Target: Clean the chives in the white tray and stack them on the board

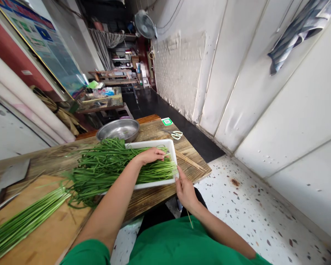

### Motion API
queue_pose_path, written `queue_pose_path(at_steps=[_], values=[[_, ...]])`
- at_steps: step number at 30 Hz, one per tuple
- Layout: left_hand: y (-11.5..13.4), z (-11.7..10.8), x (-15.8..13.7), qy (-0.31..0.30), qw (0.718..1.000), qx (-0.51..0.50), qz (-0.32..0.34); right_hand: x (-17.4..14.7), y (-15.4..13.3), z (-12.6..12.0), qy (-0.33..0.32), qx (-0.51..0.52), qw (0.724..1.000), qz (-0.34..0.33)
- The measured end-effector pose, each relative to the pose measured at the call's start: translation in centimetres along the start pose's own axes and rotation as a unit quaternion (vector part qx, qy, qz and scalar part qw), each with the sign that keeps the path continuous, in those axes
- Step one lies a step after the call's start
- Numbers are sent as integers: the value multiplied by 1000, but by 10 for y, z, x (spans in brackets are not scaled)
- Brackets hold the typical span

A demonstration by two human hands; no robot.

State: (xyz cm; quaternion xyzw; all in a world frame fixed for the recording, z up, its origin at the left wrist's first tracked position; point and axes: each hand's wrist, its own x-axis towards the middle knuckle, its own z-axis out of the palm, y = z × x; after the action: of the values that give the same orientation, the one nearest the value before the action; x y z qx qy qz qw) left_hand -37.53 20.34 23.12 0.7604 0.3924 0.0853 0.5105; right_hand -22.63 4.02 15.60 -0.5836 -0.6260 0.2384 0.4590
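Long garlic chives (110, 165) fill a white tray (174, 156) on the wooden table and spill over its left end, their pale stem ends toward the right. My left hand (151, 156) reaches over them, its fingers curled and closed on a few stems near the tray's right end. Beside the tray's near right corner is my right hand (186, 189), thumb and fingers closed. A thin straw-coloured strand (190, 219) hangs below this hand and appears gripped in it.
Left, a cutting board (41, 184) carries more green stalks (30, 221), with a cleaver (12, 176) behind. A metal basin (118, 129) stands beyond the tray. Scissors (176, 135), a green code card (167, 121) and straw-coloured strips (191, 162) lie near the table's right edge.
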Motion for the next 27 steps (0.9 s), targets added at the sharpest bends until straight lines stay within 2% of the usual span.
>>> queue_pose_path(at_steps=[11, 19, 27], values=[[-3, 4, 2, 9, 998, -59, 3, 0, 1, 1, -7, -10, 1000, 4], [0, 5, 0, -8, 998, -60, 0, 0, 2, 1, -4, -12, 1000, -2], [-4, 5, 3, 1, 999, -54, 4, 0, 1, 0, 0, 2, 1000, -11]])
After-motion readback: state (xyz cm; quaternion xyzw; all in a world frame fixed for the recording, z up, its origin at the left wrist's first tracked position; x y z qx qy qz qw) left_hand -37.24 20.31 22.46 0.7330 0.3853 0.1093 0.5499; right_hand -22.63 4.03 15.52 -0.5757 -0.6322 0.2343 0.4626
